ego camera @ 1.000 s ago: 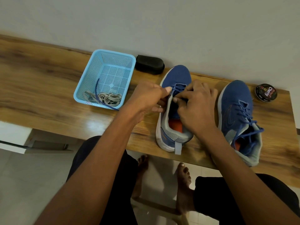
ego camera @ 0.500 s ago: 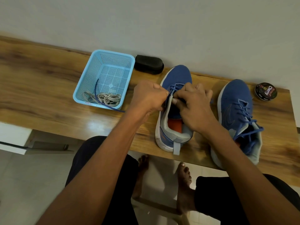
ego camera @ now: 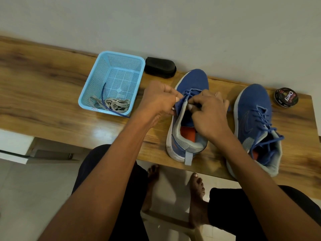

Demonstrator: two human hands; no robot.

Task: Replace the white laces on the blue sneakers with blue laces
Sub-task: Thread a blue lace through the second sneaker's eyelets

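Left sneaker (ego camera: 189,108) toe toward wall, left hand (ego camera: 159,100) and right hand (ego camera: 209,112) pinching blue lace (ego camera: 190,92)

We think this is a room in a home. We see a shiny wooden tabletop (ego camera: 52,94) against a plain white wall (ego camera: 173,23), pale floor tiles (ego camera: 26,197), bare feet (ego camera: 196,193) under it, and a tin of shoe polish (ego camera: 286,97) beside blue sneakers (ego camera: 253,108).

From here I can't see the fingertips of my right hand (ego camera: 207,113), buried in the near sneaker (ego camera: 186,119). The small print on the polish tin (ego camera: 286,99) is too fine to read.
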